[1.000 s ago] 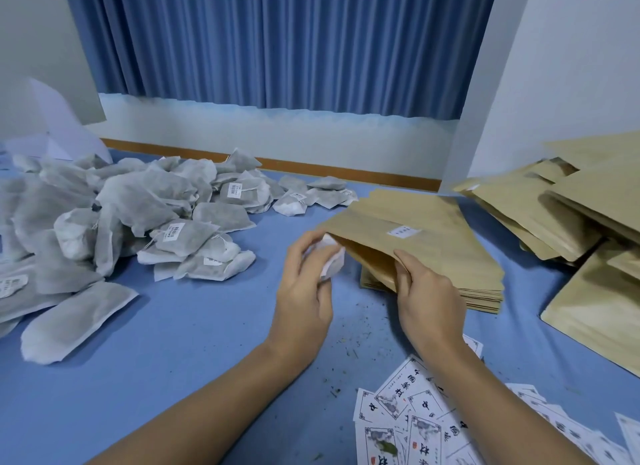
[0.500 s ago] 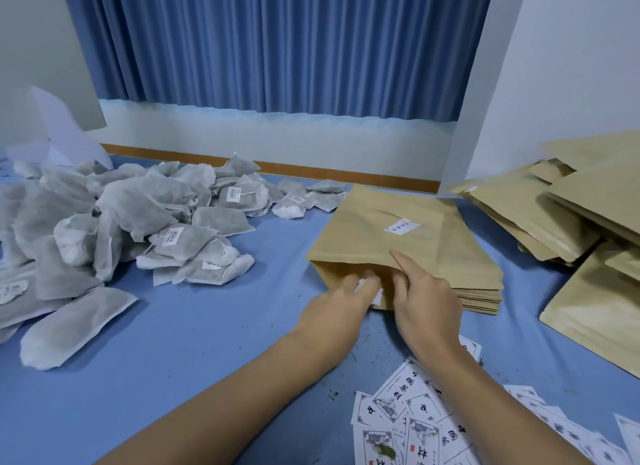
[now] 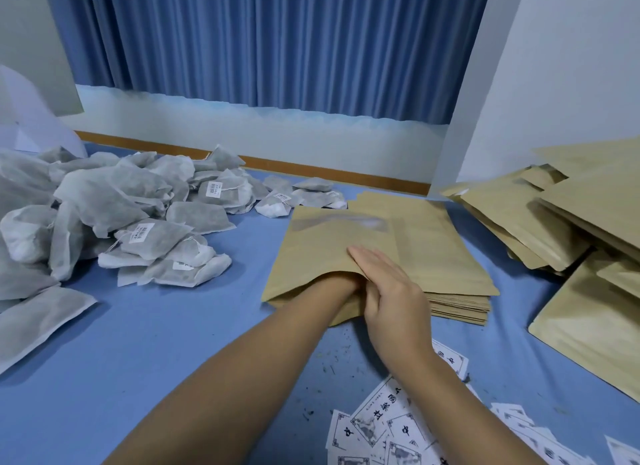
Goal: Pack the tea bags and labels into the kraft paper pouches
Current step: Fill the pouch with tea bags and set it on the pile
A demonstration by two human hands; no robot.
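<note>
A kraft paper pouch [image 3: 325, 246] with a clear window lies on the blue table, its open mouth facing me, partly over a flat stack of pouches [image 3: 453, 267]. My left forearm [image 3: 277, 343] runs into the mouth, and the hand is hidden inside past the wrist. My right hand [image 3: 391, 291] holds the upper lip of the mouth, fingers laid flat on top of the paper. A big heap of grey tea bags [image 3: 104, 215] lies at the left. Printed labels [image 3: 381, 426] are scattered at the near edge, under my right arm.
More kraft pouches [image 3: 571, 222] are piled along the right side against a white wall. A blue curtain and a low ledge close off the back. Dark tea crumbs dot the blue table surface [image 3: 156, 326] near my arms.
My left hand, which held a white tea bag beside the pouch, has gone deep inside the pouch. The pouch has shifted left and now shows its window side.
</note>
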